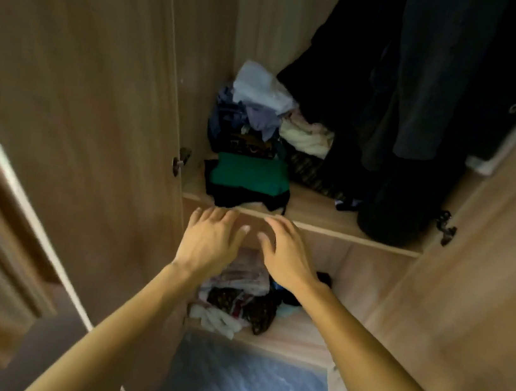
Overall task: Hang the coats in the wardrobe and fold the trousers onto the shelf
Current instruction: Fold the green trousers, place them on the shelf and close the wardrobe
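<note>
Folded green-and-black trousers (248,182) lie at the front left of the light wooden wardrobe shelf (320,212), before a jumbled clothes pile (261,113). Dark hanging coats (408,84) fade into shadow, their hangers cut off above. Both hands, left (210,241) and right (288,254), hover palm-down just below the shelf edge, fingers loosely spread, holding nothing.
</note>
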